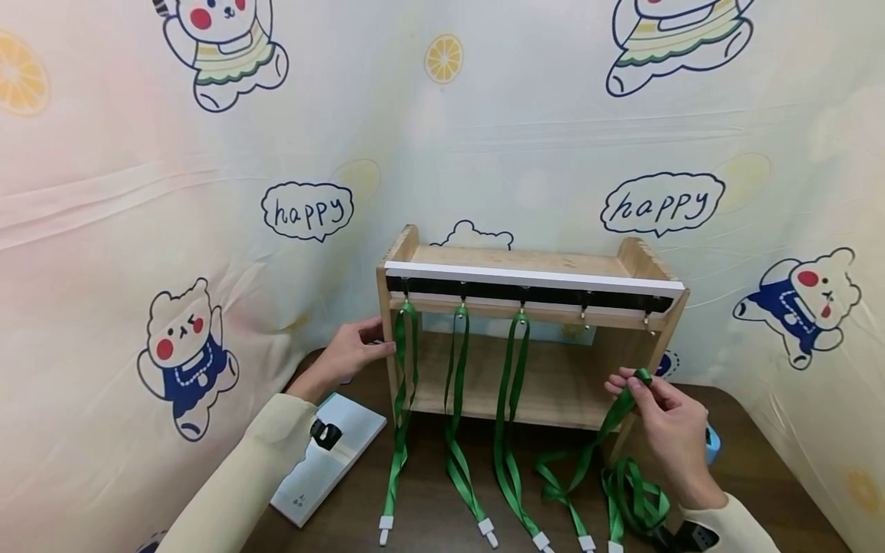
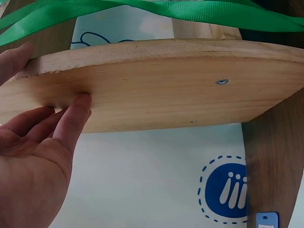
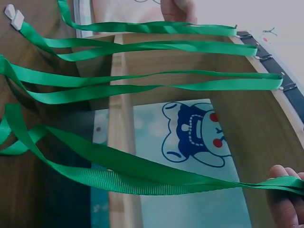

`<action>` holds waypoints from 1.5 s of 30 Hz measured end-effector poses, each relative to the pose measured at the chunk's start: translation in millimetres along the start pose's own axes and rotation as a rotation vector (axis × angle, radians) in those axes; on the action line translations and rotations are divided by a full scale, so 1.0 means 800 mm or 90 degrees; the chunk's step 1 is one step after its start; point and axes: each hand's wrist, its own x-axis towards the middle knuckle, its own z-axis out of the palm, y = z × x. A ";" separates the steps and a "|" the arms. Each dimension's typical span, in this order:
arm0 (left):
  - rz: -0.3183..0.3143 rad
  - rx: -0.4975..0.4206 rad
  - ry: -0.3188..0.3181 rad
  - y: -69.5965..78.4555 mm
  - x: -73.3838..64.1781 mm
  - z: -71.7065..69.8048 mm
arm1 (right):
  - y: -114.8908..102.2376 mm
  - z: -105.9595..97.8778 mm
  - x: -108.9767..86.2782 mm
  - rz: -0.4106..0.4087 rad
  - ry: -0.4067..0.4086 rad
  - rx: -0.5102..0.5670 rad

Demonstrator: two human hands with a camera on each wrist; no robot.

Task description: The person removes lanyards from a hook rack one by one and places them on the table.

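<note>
A small wooden shelf [image 1: 532,263] stands upright, with a dark strip of metal hooks [image 1: 586,299] across its upper front. My left hand [image 1: 349,353] holds the left side panel, thumb at the front edge and fingertips against the outer face [image 2: 142,90]. Three green lanyards [image 1: 507,415] hang by their loops from the left hooks, white clips resting on the table. By its loop end, my right hand [image 1: 667,418] pinches another green lanyard [image 3: 123,183] before the shelf's right side, below the two bare hooks. Its lower part trails down to the table.
Another green lanyard [image 1: 632,499] lies bunched on the dark table [image 1: 760,476], near my right wrist. A pale blue, book-like box [image 1: 332,457] lies under my left forearm. Behind the right hand a blue object [image 1: 712,443] is partly hidden. A printed cloth [image 1: 525,138] hangs behind.
</note>
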 end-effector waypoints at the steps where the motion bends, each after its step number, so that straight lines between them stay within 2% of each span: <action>1: 0.000 0.001 -0.001 0.000 0.000 0.000 | 0.002 0.000 -0.002 0.001 -0.005 0.003; 5: 0.007 0.002 0.000 0.000 0.001 -0.001 | 0.010 0.002 -0.007 0.002 -0.025 0.010; 11: 0.013 0.001 -0.003 -0.001 0.002 -0.001 | 0.020 0.009 -0.016 -0.018 -0.039 -0.057; 23: 0.012 0.000 -0.002 -0.004 0.001 0.000 | 0.051 0.031 -0.033 -0.011 -0.067 -0.089; 32: 0.009 -0.002 -0.003 -0.006 0.003 -0.001 | 0.088 0.049 -0.047 0.026 -0.089 -0.054; 45: -0.009 -0.007 -0.004 -0.006 0.002 -0.001 | 0.123 0.070 -0.056 0.129 -0.116 -0.097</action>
